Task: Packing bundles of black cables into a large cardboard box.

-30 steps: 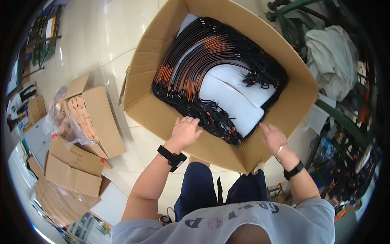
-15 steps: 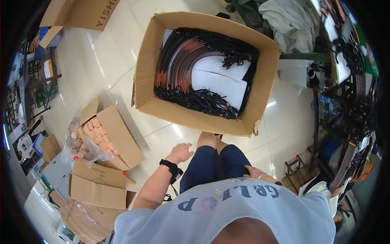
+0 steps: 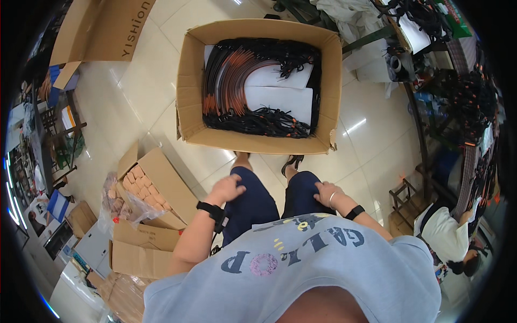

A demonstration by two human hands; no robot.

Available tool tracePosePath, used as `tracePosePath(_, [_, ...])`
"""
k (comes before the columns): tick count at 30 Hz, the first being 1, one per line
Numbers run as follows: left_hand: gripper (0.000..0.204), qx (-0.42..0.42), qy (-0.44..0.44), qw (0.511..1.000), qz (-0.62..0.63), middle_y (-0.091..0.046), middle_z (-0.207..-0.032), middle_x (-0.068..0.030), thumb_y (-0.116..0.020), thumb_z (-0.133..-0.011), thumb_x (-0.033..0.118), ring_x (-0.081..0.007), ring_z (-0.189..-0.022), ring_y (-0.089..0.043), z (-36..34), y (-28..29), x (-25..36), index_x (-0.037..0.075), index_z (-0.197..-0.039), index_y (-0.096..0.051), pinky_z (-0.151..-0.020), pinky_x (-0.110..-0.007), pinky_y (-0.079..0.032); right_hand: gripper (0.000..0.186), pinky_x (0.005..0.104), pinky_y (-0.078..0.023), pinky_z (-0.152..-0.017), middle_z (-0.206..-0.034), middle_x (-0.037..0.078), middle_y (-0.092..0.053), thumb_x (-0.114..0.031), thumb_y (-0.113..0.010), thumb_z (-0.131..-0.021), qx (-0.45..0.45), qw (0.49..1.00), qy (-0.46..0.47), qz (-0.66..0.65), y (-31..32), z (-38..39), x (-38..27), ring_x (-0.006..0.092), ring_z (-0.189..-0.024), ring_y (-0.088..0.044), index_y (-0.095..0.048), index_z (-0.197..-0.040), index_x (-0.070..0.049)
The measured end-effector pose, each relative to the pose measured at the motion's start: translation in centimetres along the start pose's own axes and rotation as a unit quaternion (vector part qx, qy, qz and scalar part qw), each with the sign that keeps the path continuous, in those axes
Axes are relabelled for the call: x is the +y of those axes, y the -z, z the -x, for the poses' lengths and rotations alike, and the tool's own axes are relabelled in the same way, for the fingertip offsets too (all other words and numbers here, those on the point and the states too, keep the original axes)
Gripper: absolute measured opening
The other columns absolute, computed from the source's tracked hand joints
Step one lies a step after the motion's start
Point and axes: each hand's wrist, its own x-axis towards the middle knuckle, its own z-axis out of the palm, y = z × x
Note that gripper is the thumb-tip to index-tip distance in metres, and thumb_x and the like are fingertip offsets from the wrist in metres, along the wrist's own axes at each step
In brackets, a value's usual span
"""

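My left hand lies on my left thigh near the knee. It holds nothing and its fingers are loosely extended. On the other thigh rests my right hand, likewise holding nothing, with its fingers spread over the dark blue shorts. In front of my feet stands an open cardboard box, touched by neither hand. Inside, a thick layer of black and orange cords curves round in a C shape, with tangled black ends to the right. White sheets lie within the curve.
To the left, an open carton holds several peach-coloured bundles beside crumpled clear plastic. Another carton stands nearer. An open box is at far left. Racks of hanging cords line the right, where a person in white is near.
My left hand has come back onto my thigh, and my right hand has moved forward along the leg. My knees are farther apart. The box now appears squarer and slightly left.
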Motion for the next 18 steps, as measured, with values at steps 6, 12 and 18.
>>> tracePosePath(6, [0.047,0.251,0.026,0.967,-0.030,-0.052,-0.113,-0.0199,-0.061,-0.076,0.028,-0.0355,-0.106,-0.049,-5.5,8.5,-13.2,0.003,-0.114,-0.051,-0.091,-0.040,-0.040,0.042,0.0391,-0.043,-0.087,-0.108,0.016,-0.055,-0.029,-0.053,-0.083,0.165,0.986,-0.005,-0.031,6.0,-4.8,-7.7,0.0311,-0.103,-0.052,-0.046,-0.117,-0.006])
tracePosePath(12, [0.053,0.386,0.075,0.920,-0.002,-0.049,-0.116,-0.0248,-0.055,-0.081,0.034,-0.0387,-0.108,-0.047,-14.7,21.9,-24.0,-0.001,-0.120,-0.045,-0.093,-0.042,-0.038,0.041,0.0400,-0.043,-0.087,-0.110,0.016,-0.053,-0.024,-0.053,-0.082,0.161,0.985,0.066,-0.015,11.9,-12.3,-19.3,0.0306,-0.104,-0.051,-0.046,-0.118,-0.005])
tracePosePath(18, [0.056,0.429,0.004,0.892,0.141,-0.049,-0.117,-0.0264,-0.050,-0.085,0.037,-0.0383,-0.112,-0.044,-24.1,25.4,-21.5,-0.002,-0.124,-0.040,-0.095,-0.042,-0.036,0.035,0.0411,-0.045,-0.085,-0.107,0.017,-0.055,-0.026,-0.050,-0.084,0.175,0.980,0.090,-0.003,16.5,-26.1,-23.4,0.0318,-0.101,-0.054,-0.049,-0.114,-0.007])
